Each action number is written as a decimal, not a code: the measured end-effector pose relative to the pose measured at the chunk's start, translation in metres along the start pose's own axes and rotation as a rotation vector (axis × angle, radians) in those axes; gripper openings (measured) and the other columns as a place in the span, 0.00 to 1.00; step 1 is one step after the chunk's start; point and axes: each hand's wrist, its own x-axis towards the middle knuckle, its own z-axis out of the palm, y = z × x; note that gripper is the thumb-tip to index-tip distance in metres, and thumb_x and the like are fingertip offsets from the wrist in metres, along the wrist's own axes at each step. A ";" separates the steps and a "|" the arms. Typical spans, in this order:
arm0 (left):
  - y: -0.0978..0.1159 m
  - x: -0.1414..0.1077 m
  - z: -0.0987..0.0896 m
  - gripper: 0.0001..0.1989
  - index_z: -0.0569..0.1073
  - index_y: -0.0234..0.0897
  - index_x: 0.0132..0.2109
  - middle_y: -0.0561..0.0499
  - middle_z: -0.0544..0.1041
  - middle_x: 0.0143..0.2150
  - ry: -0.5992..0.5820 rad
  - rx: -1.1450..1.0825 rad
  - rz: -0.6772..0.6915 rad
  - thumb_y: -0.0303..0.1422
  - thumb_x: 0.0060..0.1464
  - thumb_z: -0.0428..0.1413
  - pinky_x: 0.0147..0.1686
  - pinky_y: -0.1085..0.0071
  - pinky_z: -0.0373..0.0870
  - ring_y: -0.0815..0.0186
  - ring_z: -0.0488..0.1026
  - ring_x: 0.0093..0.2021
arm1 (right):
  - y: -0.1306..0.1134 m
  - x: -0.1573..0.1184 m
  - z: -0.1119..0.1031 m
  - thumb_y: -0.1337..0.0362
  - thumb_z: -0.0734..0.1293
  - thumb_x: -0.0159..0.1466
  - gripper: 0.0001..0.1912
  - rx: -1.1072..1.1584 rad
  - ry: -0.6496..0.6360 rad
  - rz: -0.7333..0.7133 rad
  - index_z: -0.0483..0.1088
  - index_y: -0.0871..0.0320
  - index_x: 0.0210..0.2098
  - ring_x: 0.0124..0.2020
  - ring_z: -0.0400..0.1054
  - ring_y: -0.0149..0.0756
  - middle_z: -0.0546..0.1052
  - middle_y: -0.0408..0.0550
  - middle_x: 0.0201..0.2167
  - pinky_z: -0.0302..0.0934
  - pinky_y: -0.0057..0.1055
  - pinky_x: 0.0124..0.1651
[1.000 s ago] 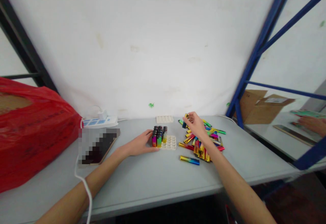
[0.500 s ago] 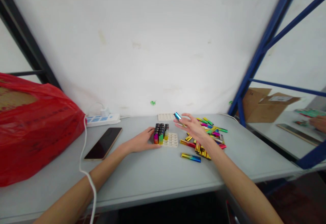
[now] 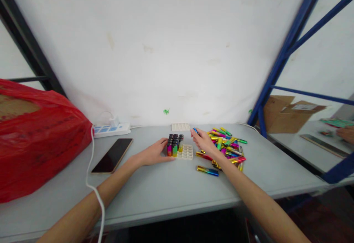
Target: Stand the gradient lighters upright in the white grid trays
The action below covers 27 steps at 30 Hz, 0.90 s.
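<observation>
At the middle of the table, a white tray point(image 3: 187, 152) with round-cornered slots holds several upright lighters point(image 3: 174, 145) with black tops and shiny coloured bodies in its left part. My left hand point(image 3: 155, 152) grips the tray's left end, thumb along the front and fingers behind. My right hand point(image 3: 204, 141) is closed on a shiny blue lighter point(image 3: 195, 130), mostly hidden in the fingers, raised just right of the tray. Under and beyond that wrist spreads a loose pile of metallic coloured lighters point(image 3: 233, 149). A gold-and-blue one point(image 3: 208, 170) lies apart at the front.
A second white tray point(image 3: 180, 127) lies against the wall. To the left are a phone point(image 3: 113, 156), a power strip point(image 3: 112, 129), a white cable point(image 3: 95, 189) and a red bag point(image 3: 44, 139). Beyond the blue frame point(image 3: 276, 66) stand a cardboard box point(image 3: 293, 114) and another person's hand point(image 3: 345, 134).
My right hand has turned and its fingers have closed further around the lighter, which now shows less. It has shifted slightly down. My left hand and the tray have not moved.
</observation>
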 end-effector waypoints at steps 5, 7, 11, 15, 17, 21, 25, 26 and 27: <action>0.001 0.000 0.000 0.40 0.67 0.38 0.69 0.38 0.69 0.71 0.002 -0.013 -0.005 0.53 0.58 0.66 0.73 0.53 0.62 0.45 0.69 0.69 | 0.001 -0.003 0.005 0.44 0.61 0.69 0.27 -0.410 0.087 -0.239 0.55 0.53 0.21 0.26 0.57 0.33 0.59 0.39 0.20 0.48 0.31 0.31; 0.001 0.000 0.000 0.40 0.68 0.37 0.69 0.37 0.69 0.70 -0.004 -0.010 -0.013 0.53 0.58 0.66 0.73 0.52 0.62 0.45 0.68 0.69 | 0.002 -0.003 0.007 0.49 0.62 0.69 0.26 -0.457 0.088 -0.208 0.52 0.53 0.20 0.25 0.54 0.32 0.54 0.38 0.19 0.45 0.31 0.30; 0.001 0.000 0.000 0.40 0.69 0.37 0.69 0.37 0.70 0.70 0.005 -0.006 -0.023 0.53 0.57 0.66 0.73 0.52 0.62 0.44 0.69 0.69 | 0.005 -0.003 0.010 0.59 0.62 0.67 0.19 -0.496 0.109 -0.186 0.55 0.53 0.21 0.26 0.58 0.33 0.59 0.38 0.20 0.47 0.31 0.31; 0.000 0.000 0.000 0.40 0.69 0.38 0.69 0.38 0.70 0.70 0.004 -0.007 -0.007 0.54 0.58 0.66 0.73 0.53 0.62 0.44 0.69 0.69 | 0.006 -0.002 0.010 0.55 0.62 0.72 0.19 -0.524 0.116 -0.231 0.60 0.54 0.25 0.29 0.62 0.35 0.67 0.40 0.23 0.50 0.31 0.34; 0.000 0.000 0.001 0.40 0.69 0.38 0.69 0.39 0.69 0.71 0.010 -0.009 -0.006 0.54 0.58 0.66 0.73 0.53 0.62 0.44 0.69 0.70 | 0.006 -0.003 0.009 0.52 0.60 0.75 0.20 -0.547 0.081 -0.276 0.62 0.54 0.28 0.31 0.64 0.36 0.69 0.42 0.25 0.52 0.31 0.35; -0.001 0.000 0.001 0.41 0.68 0.38 0.69 0.39 0.70 0.70 0.020 -0.013 -0.003 0.55 0.58 0.66 0.73 0.53 0.63 0.44 0.69 0.69 | 0.002 -0.007 0.007 0.51 0.56 0.79 0.21 -0.608 -0.059 -0.414 0.67 0.54 0.34 0.36 0.68 0.38 0.73 0.46 0.32 0.58 0.33 0.42; -0.002 -0.001 0.001 0.41 0.68 0.38 0.70 0.38 0.70 0.70 0.012 -0.001 0.014 0.55 0.58 0.65 0.73 0.52 0.63 0.45 0.69 0.69 | -0.004 -0.010 0.004 0.47 0.53 0.80 0.26 -0.697 -0.164 -0.559 0.70 0.56 0.36 0.43 0.69 0.40 0.75 0.50 0.38 0.61 0.35 0.50; -0.002 -0.001 0.001 0.41 0.68 0.38 0.70 0.38 0.69 0.70 0.013 0.000 0.014 0.55 0.58 0.65 0.73 0.52 0.63 0.45 0.69 0.69 | -0.005 -0.011 0.003 0.46 0.52 0.80 0.28 -0.720 -0.169 -0.564 0.70 0.56 0.34 0.42 0.69 0.39 0.75 0.50 0.36 0.61 0.35 0.49; -0.002 -0.001 0.001 0.41 0.68 0.38 0.70 0.38 0.69 0.70 0.014 0.000 0.013 0.55 0.59 0.65 0.73 0.52 0.63 0.45 0.69 0.69 | -0.006 -0.011 0.003 0.45 0.52 0.80 0.30 -0.733 -0.174 -0.552 0.70 0.56 0.32 0.39 0.68 0.39 0.74 0.49 0.34 0.61 0.34 0.46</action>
